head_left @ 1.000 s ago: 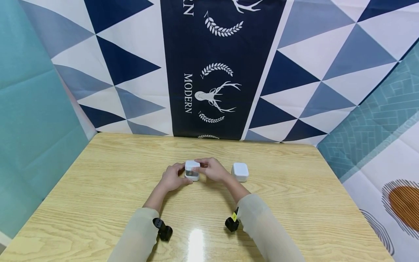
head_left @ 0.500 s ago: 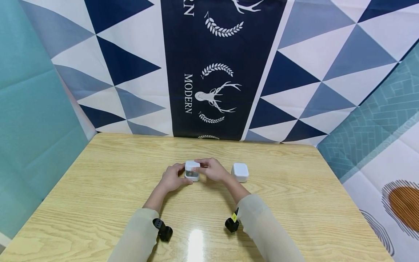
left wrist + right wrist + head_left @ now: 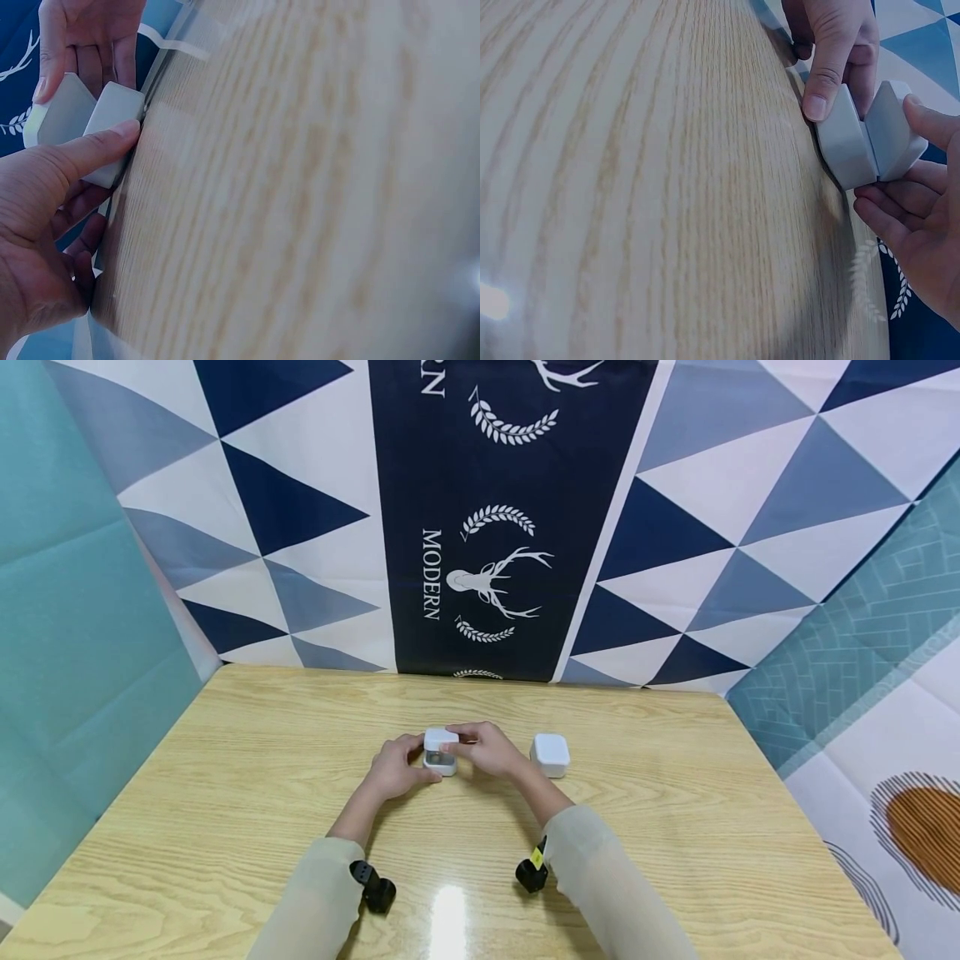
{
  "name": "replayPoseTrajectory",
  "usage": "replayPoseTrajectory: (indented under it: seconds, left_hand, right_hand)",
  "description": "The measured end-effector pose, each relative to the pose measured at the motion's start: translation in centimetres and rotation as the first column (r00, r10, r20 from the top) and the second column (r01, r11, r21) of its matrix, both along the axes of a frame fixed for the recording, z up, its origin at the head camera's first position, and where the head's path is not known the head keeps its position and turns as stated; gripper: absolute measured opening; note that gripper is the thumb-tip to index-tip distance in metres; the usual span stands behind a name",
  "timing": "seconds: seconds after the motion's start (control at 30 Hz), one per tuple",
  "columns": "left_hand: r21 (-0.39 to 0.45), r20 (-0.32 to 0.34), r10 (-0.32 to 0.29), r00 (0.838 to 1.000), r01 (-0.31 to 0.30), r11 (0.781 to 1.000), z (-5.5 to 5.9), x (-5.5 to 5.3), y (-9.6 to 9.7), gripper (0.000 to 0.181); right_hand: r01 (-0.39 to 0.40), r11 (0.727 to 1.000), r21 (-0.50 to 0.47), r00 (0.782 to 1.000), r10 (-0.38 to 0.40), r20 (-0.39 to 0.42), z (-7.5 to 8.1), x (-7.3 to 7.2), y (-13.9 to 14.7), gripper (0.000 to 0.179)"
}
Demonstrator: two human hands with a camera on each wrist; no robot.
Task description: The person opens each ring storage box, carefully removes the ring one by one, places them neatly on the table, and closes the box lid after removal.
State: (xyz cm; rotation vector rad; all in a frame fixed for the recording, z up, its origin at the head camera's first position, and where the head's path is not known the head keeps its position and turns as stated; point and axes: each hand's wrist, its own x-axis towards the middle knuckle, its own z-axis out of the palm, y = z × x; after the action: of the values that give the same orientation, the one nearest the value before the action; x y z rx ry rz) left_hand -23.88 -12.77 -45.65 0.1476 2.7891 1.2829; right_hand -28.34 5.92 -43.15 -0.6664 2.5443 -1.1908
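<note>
A small white hinged box (image 3: pixel 441 769) stands near the middle of the table, its lid raised partway and a grey inside showing at the front. My left hand (image 3: pixel 393 767) grips the lower half from the left, the thumb along the front of the base (image 3: pixel 118 101). From the right, my right hand (image 3: pixel 487 748) pinches the lid (image 3: pixel 895 124) between the thumb and the fingers behind it. In the right wrist view, lid and base meet at the hinge edge and spread apart in a V. Small details inside the box are hidden.
A second white box (image 3: pixel 551 753), closed, sits to the right beyond my right wrist. The wooden table (image 3: pixel 660 827) ends at a patterned cloth wall (image 3: pixel 480 527) at the back. Black wrist cameras (image 3: pixel 372 887) are strapped at both sleeves.
</note>
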Motion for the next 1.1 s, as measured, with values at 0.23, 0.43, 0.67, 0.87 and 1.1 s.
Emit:
replayPoseTrajectory:
  seconds: [0.23, 0.43, 0.67, 0.87, 1.1]
  left_hand:
    - [-0.011, -0.003, -0.002, 1.0, 0.002, 1.0, -0.01, -0.02, 0.06, 0.072]
    - [-0.004, -0.004, -0.001, 1.0, 0.001, 1.0, 0.01, 0.02, 0.06, 0.071]
    - [-0.005, -0.007, 0.0, 1.0, 0.0, 1.0, 0.03, 0.04, 0.08, 0.072]
    - [-0.005, -0.007, 0.001, 1.0, -0.001, 1.0, -0.02, 0.01, 0.07, 0.072]
    - [0.0, -0.01, 0.0, 1.0, 0.0, 1.0, -0.06, -0.04, 0.06, 0.072]
  right_hand:
    - [-0.009, 1.0, 0.015, 1.0, 0.009, -0.01, 0.03, -0.03, -0.02, 0.047]
    - [-0.011, 1.0, 0.01, 1.0, 0.012, -0.012, 0.12, 0.06, 0.05, 0.047]
    - [-0.014, 1.0, 0.005, 1.0, 0.014, -0.018, 0.06, 0.07, 0.05, 0.046]
    - [-0.018, 1.0, 0.015, 0.999, 0.018, -0.026, 0.03, -0.01, 0.05, 0.046]
    - [-0.024, 0.999, 0.022, 0.999, 0.025, -0.031, 0.2, 0.04, 0.06, 0.045]
